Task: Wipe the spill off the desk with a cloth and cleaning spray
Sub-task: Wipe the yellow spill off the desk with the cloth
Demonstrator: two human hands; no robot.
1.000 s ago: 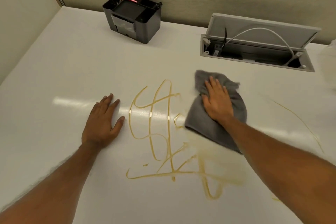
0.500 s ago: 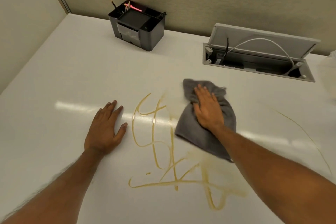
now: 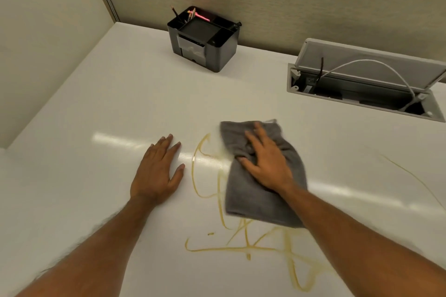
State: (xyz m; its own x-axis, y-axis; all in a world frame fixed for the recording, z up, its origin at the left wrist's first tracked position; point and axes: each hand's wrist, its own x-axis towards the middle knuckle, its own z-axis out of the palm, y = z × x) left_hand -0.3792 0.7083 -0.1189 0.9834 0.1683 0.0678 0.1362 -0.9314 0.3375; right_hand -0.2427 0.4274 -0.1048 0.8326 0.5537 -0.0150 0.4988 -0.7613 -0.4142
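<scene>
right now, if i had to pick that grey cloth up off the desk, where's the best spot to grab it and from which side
Judging by its pose, take the grey cloth at its bunched far edge, coming straight down from above. It lies flat on the desk under the right hand, so the flat parts offer no grip, while the folds near the fingertips stand up enough to pinch.

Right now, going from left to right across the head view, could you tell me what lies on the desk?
Left hand flat on the desk → black desk organizer at the back → grey cloth under the right hand → open cable box → thin yellow streak.
</scene>
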